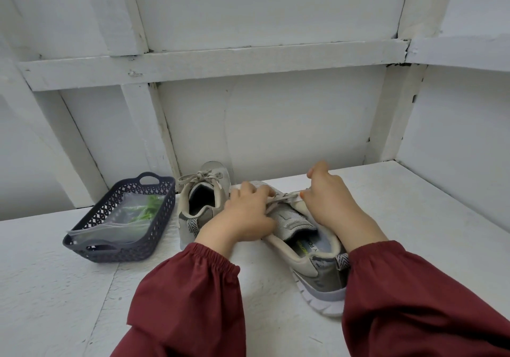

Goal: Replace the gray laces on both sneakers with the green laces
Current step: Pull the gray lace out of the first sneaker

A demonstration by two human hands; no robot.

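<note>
Sneaker nearest me lies on the table. Basket at left holds bagged green laces. Second sneaker stands between them, tied. My left hand and right hand each pinch the near sneaker's gray lace.

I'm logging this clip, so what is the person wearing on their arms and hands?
The left sleeve and right sleeve are loose dark red fabric with gathered elastic cuffs. The left hand and right hand are bare, without gloves or rings.
</note>
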